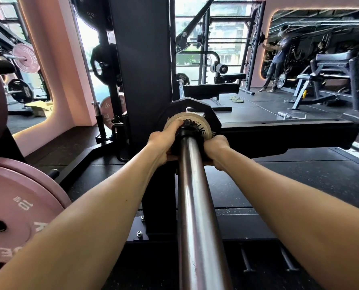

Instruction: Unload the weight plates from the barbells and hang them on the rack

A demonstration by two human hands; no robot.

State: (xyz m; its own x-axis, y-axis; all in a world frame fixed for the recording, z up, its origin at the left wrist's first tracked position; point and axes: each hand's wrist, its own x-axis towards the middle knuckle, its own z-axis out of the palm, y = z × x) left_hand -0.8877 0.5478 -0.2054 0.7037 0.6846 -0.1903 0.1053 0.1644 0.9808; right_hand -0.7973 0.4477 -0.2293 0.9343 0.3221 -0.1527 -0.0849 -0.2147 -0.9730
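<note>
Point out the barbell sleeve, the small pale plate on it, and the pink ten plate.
barbell sleeve (192, 185), head view, on the shiny shaft
small pale plate (203, 124), head view, on its lettered face
pink ten plate (21, 208), head view, on its face

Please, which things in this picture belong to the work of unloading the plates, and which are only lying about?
Belong to the job:
barbell sleeve
small pale plate
black plate behind it
left hand and right hand, gripping at the pale plate
pink 10 plate already stored

Just lying about:
green shoes
bench
cardboard box
</note>
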